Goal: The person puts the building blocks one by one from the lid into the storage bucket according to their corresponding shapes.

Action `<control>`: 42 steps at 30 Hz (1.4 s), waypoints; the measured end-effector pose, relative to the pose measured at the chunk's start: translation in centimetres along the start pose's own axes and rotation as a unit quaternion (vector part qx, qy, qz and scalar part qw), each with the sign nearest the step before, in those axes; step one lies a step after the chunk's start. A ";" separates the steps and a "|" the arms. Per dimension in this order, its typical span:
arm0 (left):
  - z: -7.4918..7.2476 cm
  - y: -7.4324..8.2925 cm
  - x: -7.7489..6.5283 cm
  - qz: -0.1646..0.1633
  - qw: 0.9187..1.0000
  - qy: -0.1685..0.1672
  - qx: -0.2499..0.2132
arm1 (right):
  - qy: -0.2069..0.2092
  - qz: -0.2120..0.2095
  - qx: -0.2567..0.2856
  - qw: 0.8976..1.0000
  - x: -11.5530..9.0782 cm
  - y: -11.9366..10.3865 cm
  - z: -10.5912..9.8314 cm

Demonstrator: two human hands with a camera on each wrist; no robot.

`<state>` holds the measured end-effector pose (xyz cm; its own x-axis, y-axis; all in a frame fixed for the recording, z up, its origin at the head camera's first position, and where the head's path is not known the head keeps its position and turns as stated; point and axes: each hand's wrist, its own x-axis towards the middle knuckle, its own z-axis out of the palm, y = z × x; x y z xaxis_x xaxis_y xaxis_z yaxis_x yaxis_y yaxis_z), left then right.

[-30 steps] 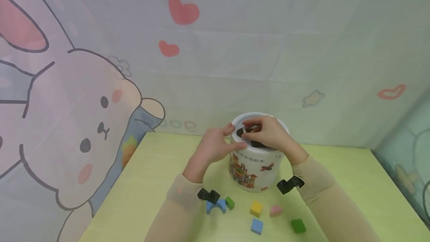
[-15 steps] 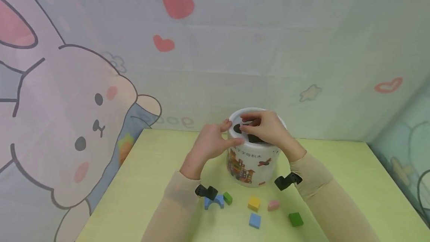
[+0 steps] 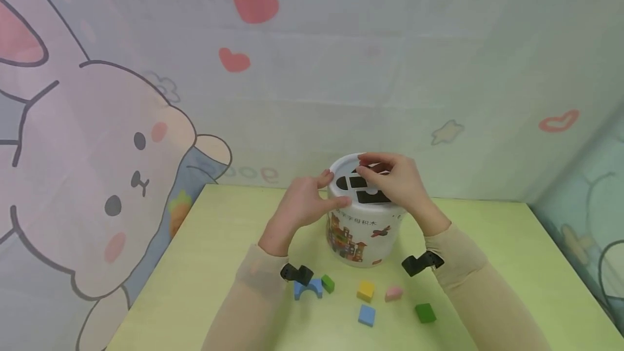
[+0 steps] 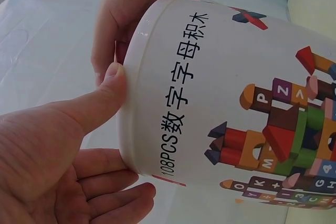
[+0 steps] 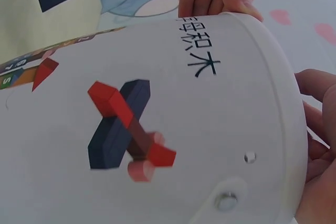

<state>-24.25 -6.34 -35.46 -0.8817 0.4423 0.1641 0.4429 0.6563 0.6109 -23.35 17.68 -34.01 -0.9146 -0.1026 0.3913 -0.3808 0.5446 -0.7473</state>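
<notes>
A white block bucket, printed with colourful blocks, stands upright on the table. Dark shaped holes open through its white lid. At the lid's left edge is my left hand, thumb and forefinger spread along the rim, the other fingers loose in the left wrist view. Over the lid's right side, my right hand bends its fingers toward its thumb. A bit of a dark red block shows between its fingers in the left wrist view; the rest is hidden.
In front of the bucket lie a blue arch block, a small green block, a yellow block, a pink block, a blue block and a green block. A printed cloth hangs behind the table.
My right hand has shifted back and right over the lid, uncovering more of its holes. My left hand keeps its place at the rim. The head view has shifted slightly.
</notes>
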 end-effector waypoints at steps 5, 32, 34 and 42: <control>-0.1 0.0 0.2 -0.001 1.000 0.005 -0.004 | 0.018 0.025 0.024 0.999 -0.5 0.8 -1.1; 0.2 0.3 0.2 -0.008 1.000 0.007 0.001 | 0.103 0.026 0.177 0.978 -7.1 7.7 -4.2; 0.2 0.3 0.1 -0.008 1.000 0.006 0.002 | 0.106 0.031 0.178 0.978 -7.6 8.0 -4.4; 0.0 0.3 0.1 -0.001 1.000 0.005 0.004 | 0.052 0.062 0.133 0.988 -9.3 9.4 -4.9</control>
<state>-24.15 -6.09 -35.24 -0.8840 0.4348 0.1715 0.4430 0.6622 0.6044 -17.79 27.83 -42.04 -0.9427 0.0448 0.3308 -0.3020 0.3074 -0.9024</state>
